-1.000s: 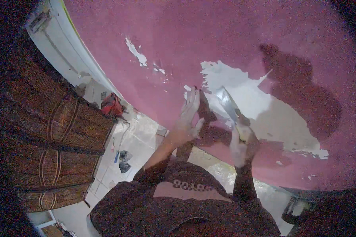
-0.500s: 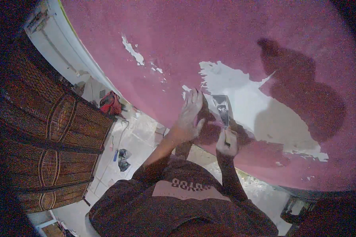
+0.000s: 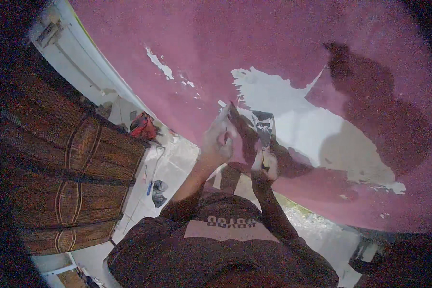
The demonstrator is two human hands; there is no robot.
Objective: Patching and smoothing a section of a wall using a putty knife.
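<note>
A pink painted wall (image 3: pixel 197 43) fills the far side, with a large bare white patch (image 3: pixel 293 110) where the paint is gone. My right hand (image 3: pixel 265 165) is closed around the handle of a scraper (image 3: pixel 264 128), its broad metal blade against the left end of that patch. To its left my left hand (image 3: pixel 218 139) is close to the wall, just below a small white chip in the paint. Its fingers look extended and apart from the thumb, though blurred, and I see nothing held in them.
Brown woven-patterned furniture (image 3: pixel 77 168) stands at the left. On the pale floor (image 3: pixel 177 158) lie a dark plastic bag (image 3: pixel 159 193), a blue object (image 3: pixel 150 187) and a red bundle (image 3: pixel 144 127). Smaller white spots (image 3: pixel 159 63) mark the wall at upper left.
My left hand has turned from lying flat on the wall and shifted slightly down and left. The scraper and right hand have moved a little left and up. The view has shifted slightly.
</note>
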